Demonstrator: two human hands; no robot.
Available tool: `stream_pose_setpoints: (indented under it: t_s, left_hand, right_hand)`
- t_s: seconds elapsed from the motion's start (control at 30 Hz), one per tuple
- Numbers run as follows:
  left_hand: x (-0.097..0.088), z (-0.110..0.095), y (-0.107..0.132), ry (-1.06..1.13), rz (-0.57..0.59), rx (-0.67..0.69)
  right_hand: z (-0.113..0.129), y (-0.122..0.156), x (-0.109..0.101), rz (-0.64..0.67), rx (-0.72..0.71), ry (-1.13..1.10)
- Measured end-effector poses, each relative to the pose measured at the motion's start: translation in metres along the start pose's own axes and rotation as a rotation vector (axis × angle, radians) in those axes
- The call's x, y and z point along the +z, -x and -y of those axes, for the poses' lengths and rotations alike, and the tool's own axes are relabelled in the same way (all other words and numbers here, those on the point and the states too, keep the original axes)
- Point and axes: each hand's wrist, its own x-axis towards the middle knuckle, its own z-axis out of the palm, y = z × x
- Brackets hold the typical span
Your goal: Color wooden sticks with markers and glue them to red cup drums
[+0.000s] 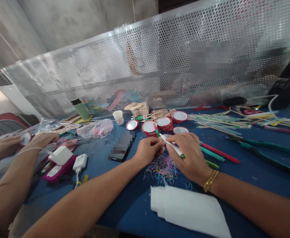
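My right hand is closed around a white marker pen with a green end, tilted toward my left hand. My left hand is pinched shut on a thin stick with a green and red tip; the fingers hide its lower part. The pen's front end meets the stick just above the fingertips. Under both hands lies a tangled heap of pastel rubber bands. Beyond them stand red-rimmed round containers, some stacked.
A white cloth roll lies nearest me. A phone, paper cup, chargers and a co-worker's hands are leftward. Green-handled pliers, felt pens and loose sticks lie rightward. A perforated metal screen stands behind.
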Motion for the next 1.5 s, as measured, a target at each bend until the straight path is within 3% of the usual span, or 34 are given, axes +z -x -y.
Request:
stream_pose_setpoints:
  t_s: [0.57,1.5]
  left_hand:
    - [-0.002,0.005,-0.0018,-0.023,0.031,0.048]
    - [-0.0007,-0.0001,-0.0009,-0.014,-0.013,-0.047]
  right_hand:
    - [0.0012,-0.0001,0.0004,0.013,-0.008,-0.028]
    - [-0.0033,0.0019,0.0031,-0.02,0.034,0.033]
